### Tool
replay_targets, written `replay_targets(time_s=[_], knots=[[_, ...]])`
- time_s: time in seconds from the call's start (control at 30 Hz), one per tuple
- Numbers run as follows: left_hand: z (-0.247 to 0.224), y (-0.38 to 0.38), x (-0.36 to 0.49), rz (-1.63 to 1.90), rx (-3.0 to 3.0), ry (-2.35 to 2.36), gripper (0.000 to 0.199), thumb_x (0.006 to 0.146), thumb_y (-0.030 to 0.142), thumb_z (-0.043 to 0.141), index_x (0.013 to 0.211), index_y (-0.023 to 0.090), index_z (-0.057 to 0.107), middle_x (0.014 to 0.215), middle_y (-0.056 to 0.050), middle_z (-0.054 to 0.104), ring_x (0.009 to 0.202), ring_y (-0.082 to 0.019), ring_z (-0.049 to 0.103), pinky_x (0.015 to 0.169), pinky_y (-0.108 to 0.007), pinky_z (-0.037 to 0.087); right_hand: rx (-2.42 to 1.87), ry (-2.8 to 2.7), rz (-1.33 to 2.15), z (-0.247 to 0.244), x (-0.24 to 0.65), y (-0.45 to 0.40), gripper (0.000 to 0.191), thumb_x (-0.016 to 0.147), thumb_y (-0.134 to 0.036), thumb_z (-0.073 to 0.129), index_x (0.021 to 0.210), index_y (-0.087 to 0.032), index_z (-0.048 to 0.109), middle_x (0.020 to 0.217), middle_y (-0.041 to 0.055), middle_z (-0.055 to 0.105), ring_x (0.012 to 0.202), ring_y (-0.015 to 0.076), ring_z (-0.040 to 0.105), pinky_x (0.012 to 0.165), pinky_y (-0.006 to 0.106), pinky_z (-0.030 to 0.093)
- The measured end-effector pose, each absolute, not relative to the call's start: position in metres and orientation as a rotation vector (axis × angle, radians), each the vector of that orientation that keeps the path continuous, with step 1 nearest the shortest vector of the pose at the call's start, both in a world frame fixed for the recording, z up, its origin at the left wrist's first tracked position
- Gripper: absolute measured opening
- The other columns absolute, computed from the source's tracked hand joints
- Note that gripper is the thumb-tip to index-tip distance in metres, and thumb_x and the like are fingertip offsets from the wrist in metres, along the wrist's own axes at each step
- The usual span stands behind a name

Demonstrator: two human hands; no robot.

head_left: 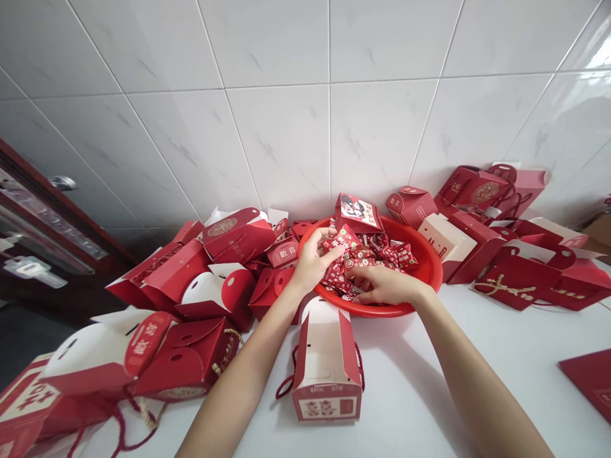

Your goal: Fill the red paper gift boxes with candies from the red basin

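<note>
A red plastic basin (pixel 435 257) holds many small red candy packets (pixel 401 256) with white print. At its left side my left hand (pixel 316 257) is closed, pinching a wrapped candy (pixel 344 239) between thumb and fingers. My right hand (pixel 384 284) reaches over the front rim, its fingers curled around wrapped candies; the fingertips are partly hidden among them. Directly in front of the basin lies an open red and cream gift box (pixel 327 388), with dark red cord handles at its sides. A small red box with a cartoon picture (pixel 359 213) rests on the basin's back edge.
Several red gift boxes (pixel 233 238) crowd the left side, some with flaps up. More boxes and bags (pixel 518 270) stand on the right. A flat red piece (pixel 592 381) lies at the right edge of the white table (pixel 405 401). Behind is a tiled wall (pixel 281 140).
</note>
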State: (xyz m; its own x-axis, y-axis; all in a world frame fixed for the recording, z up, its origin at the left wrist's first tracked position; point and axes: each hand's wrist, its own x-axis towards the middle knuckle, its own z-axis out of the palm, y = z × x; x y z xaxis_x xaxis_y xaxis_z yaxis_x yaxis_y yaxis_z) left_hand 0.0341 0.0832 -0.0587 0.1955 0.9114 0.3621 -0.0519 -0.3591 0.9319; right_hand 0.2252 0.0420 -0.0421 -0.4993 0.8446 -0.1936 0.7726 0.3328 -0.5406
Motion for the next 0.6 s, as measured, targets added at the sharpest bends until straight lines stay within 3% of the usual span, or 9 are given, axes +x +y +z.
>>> replay_targets(time_s=[0.23, 0.4, 0.5, 0.6], knots=[[-0.0593, 0.0823, 0.0343, 1.301, 1.51, 0.812, 0.034, 0.078, 0.03, 0.076, 0.108, 0.022, 0.062, 0.114, -0.006, 0.067, 0.103, -0.022, 0.066, 0.09, -0.034, 0.053, -1.409, -2.499, 0.775, -0.0411, 0.2234, 0.0397, 0.037, 0.085, -0.02, 0.062, 0.122, -0.02, 0.067, 0.117, 0.0104, 0.073, 0.101, 0.0277, 0.068, 0.086, 0.034, 0.05], [-0.0594, 0.0827, 0.035, 1.311, 1.518, 0.813, 0.034, 0.077, 0.03, 0.077, 0.107, 0.022, 0.064, 0.115, -0.006, 0.068, 0.104, -0.022, 0.066, 0.09, -0.035, 0.053, -1.395, -2.593, 0.904, -0.0423, 0.2263, 0.0403, 0.059, 0.088, -0.018, 0.056, 0.146, -0.028, 0.055, 0.133, 0.0069, 0.07, 0.114, 0.0279, 0.068, 0.094, 0.036, 0.051], [-0.0598, 0.0829, 0.035, 1.306, 1.524, 0.802, 0.033, 0.078, 0.03, 0.076, 0.108, 0.023, 0.064, 0.118, -0.005, 0.067, 0.102, -0.022, 0.066, 0.088, -0.033, 0.053, -1.241, -2.621, 0.977, -0.0429, 0.2265, 0.042, 0.05, 0.086, -0.012, 0.052, 0.131, -0.027, 0.07, 0.134, 0.0032, 0.071, 0.12, 0.0251, 0.066, 0.102, 0.034, 0.049], [-0.0599, 0.0827, 0.0347, 1.295, 1.538, 0.808, 0.032, 0.079, 0.029, 0.075, 0.108, 0.023, 0.065, 0.122, -0.005, 0.067, 0.097, -0.02, 0.067, 0.083, -0.031, 0.054, -1.175, -2.594, 1.005, -0.0433, 0.2254, 0.0427, 0.041, 0.083, -0.011, 0.054, 0.114, -0.023, 0.078, 0.122, 0.0043, 0.076, 0.114, 0.0251, 0.069, 0.099, 0.034, 0.051]])
